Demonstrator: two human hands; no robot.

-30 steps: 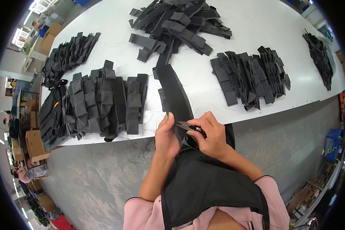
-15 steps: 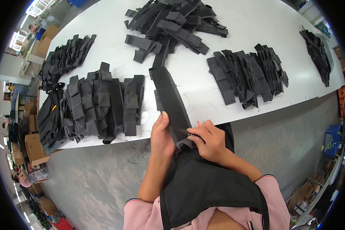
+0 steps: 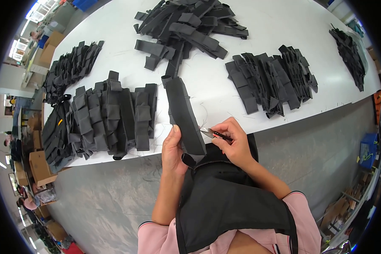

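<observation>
Grip in the left hand (image 3: 172,149) is clasped on the task piece, a dark grey fabric strip (image 3: 183,112), thumb along its left edge; the right hand (image 3: 233,142) has its grip closed around black-handled thread snips (image 3: 218,135). What has just changed is the snips' place: a half second ago their tip lay over the lower part of the strip, and now the blades show clearly at its right edge. The strip itself has turned a little more upright, and the loop at its near end faces up more plainly. For the trimming work this suggests attention on that right edge, near fine loose threads; whether the blades touch anything, or how far they are parted, I cannot tell. The strip's far end lies over the white counter (image 3: 271,31), its near end above the black apron (image 3: 233,199). Beyond it sits a loose heap (image 3: 192,34) of similar strips, with lined-up bundles to its left (image 3: 106,112) and right (image 3: 264,80), undisturbed.
</observation>
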